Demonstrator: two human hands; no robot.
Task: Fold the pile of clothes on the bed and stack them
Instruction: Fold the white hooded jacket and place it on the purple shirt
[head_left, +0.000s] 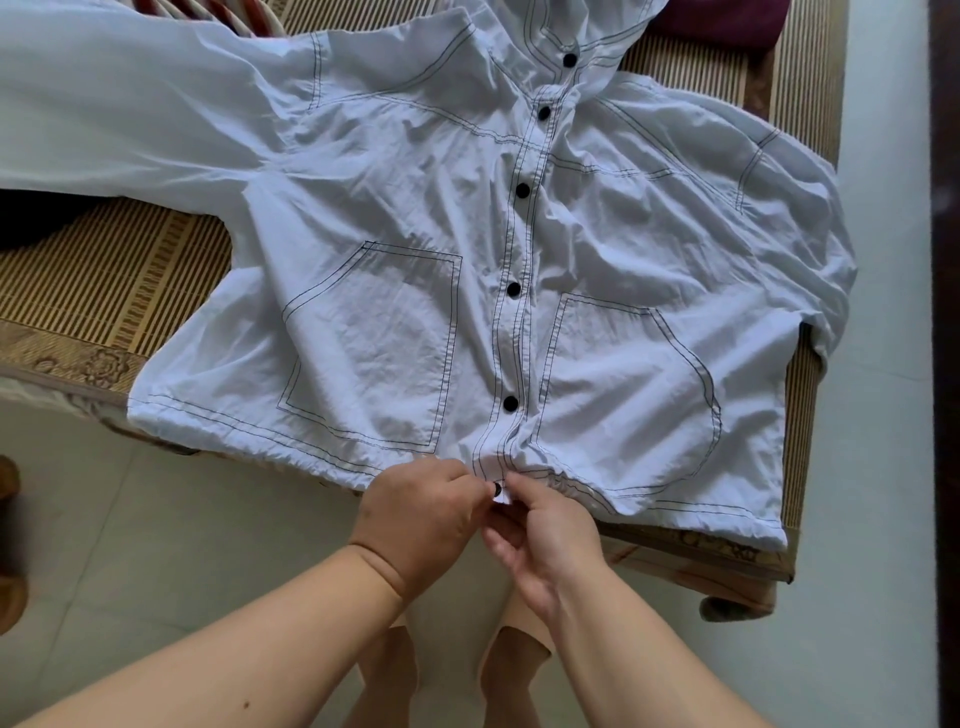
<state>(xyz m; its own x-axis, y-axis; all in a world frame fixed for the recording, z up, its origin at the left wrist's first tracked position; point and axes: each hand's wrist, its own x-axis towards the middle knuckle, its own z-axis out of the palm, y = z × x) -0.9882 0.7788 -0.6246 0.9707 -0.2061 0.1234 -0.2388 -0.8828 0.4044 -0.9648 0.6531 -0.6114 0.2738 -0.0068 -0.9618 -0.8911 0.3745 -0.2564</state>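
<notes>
A white hooded jacket (395, 197) with dark stitching, two front pockets and black snap buttons lies spread front-up across the bed. Its left sleeve stretches off to the upper left and its right sleeve hangs over the bed's right edge. My left hand (421, 514) and my right hand (545, 530) meet at the bottom of the front placket. Both pinch the hem there around the lowest black snap (497, 488), at the bed's near edge.
The bed carries a woven bamboo mat (104, 275) with a patterned border. A dark red cloth (722, 21) lies at the far right corner and a striped item (208, 10) at the far left. Pale tiled floor (156, 545) surrounds the bed; my feet stand below.
</notes>
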